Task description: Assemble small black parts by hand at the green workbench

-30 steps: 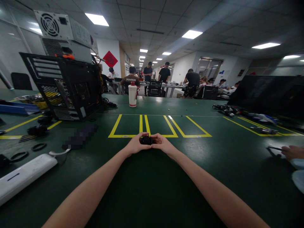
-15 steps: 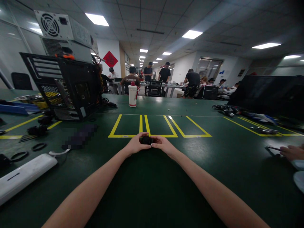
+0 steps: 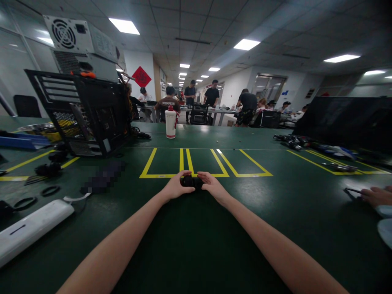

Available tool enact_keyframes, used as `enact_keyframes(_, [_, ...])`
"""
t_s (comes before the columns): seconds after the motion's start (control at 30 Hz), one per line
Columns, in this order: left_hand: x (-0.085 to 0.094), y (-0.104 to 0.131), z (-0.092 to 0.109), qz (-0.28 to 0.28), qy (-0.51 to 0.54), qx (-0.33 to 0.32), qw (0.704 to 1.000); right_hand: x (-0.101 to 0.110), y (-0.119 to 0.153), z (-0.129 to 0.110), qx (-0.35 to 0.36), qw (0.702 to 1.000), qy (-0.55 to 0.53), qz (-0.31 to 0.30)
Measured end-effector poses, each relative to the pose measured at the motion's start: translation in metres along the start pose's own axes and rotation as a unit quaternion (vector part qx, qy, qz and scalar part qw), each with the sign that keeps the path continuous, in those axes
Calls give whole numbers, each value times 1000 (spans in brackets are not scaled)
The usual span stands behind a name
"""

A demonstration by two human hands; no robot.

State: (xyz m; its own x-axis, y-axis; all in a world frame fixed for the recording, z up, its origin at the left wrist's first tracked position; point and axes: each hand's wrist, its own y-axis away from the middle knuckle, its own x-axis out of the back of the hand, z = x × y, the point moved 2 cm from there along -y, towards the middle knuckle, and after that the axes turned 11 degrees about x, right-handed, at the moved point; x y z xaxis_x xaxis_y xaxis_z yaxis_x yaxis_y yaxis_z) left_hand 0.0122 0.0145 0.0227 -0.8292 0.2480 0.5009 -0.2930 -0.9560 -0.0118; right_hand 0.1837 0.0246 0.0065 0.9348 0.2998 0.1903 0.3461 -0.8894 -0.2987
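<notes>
My left hand [image 3: 177, 184] is wrapped round the left part of a black cylindrical piece [image 3: 187, 181] that looks like a camera lens. Thumb below and fingers above, my right hand [image 3: 211, 183] holds the right end of the same piece. It lies roughly level between the two hands, low over the table by the front of the yellow tape marks [image 3: 205, 176]. Fingers cover both of its ends, so finer detail cannot be made out.
To the left stand a black computer case [image 3: 88, 110], a white power strip [image 3: 36, 230] and black rings [image 3: 50, 190]. A white cup [image 3: 170, 123] is further back. Another person's hand [image 3: 378, 197] holds a thin dark tool at the right edge. Cables [image 3: 292, 141] lie behind it.
My right hand has shifted slightly right and its fingers have spread a little. More of the black piece shows between the hands. My left hand has barely moved.
</notes>
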Motion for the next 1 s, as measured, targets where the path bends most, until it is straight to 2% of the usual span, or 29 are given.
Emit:
enact_keyframes(0.17, [-2, -1, 0, 22, -40, -26, 999, 6, 3, 3, 14, 998, 59, 22])
enact_keyframes(0.3, [-4, -3, -2, 36, -60, -48, 996, 9, 11, -3, 34, 990, 138, -18])
enact_keyframes(0.47, [-3, 0, -3, 17, -54, -39, 998, 5, 17, -13, 71, 975, 206, -43])
enact_keyframes(0.63, [-4, 8, 4, 15, -64, -16, 998, -1, 24, -23, 59, 970, 232, -29])
enact_keyframes(0.8, [-4, 41, 11, -15, -50, -8, 999, -2, 50, -40, 38, 966, 254, -24])
enact_keyframes(1.0, [5, 116, 18, -65, -58, 10, 996, -17, 99, -73, 24, 966, 246, -79])
